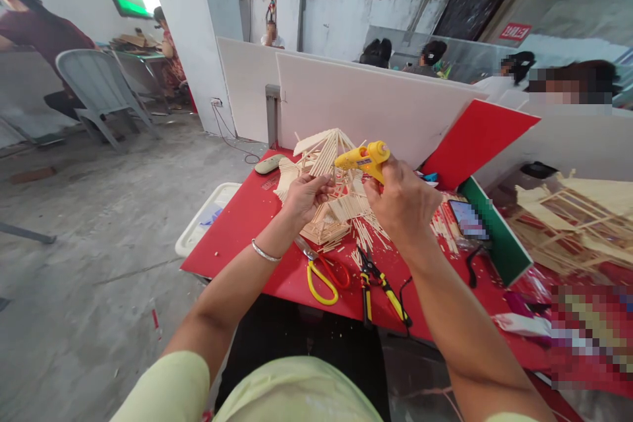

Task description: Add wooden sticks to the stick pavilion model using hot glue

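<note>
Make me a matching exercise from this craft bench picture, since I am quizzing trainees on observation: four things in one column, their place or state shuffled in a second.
Things:
1. glue gun
2. stick model
3. yellow-handled scissors
4. phone

Places or states:
A. lying on the red table below the left hand
B. held in the right hand
C. lying by the green board
D. steadied by the left hand

Pairs: 1-B, 2-D, 3-A, 4-C

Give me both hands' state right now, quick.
Left hand: closed on the stick model, gripping its sticks.
Right hand: closed around the yellow glue gun, nozzle pointing at the model.
</note>
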The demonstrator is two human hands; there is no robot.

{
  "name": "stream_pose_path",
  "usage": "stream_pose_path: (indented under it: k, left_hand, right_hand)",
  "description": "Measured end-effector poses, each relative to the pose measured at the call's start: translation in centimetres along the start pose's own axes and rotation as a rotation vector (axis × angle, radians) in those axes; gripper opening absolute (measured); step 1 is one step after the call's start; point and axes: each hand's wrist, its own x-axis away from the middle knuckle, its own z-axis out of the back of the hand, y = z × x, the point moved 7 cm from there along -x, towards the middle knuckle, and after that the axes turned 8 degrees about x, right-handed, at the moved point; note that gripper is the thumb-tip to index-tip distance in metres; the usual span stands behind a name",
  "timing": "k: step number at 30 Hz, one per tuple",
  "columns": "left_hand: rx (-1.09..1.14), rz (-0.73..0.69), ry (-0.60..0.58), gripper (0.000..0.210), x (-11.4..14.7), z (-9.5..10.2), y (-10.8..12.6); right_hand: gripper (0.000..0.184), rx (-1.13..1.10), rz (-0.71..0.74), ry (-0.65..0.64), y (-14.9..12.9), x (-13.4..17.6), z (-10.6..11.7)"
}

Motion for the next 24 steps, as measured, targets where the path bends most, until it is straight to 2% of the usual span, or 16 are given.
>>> stream_pose_path:
  k: [5, 15, 24]
  left_hand:
    - [-0.003, 0.004, 0.001, 0.021, 0.0, 0.0, 0.0]
    - [0.021, 0.023, -0.008, 0.018, 0.0, 0.1, -0.1]
    - [-0.009, -0.002, 0.018, 0.018, 0.2, 0.1, 0.0]
  right_hand:
    - [0.037, -0.017, -0.016, -0.015, 0.2, 0.1, 0.0]
    - [0.037, -0.024, -0.056, 0.056, 0.4, -0.4, -0.1]
    - [0.037, -0.064, -0.115, 0.052, 1.4, 1.1, -0.5]
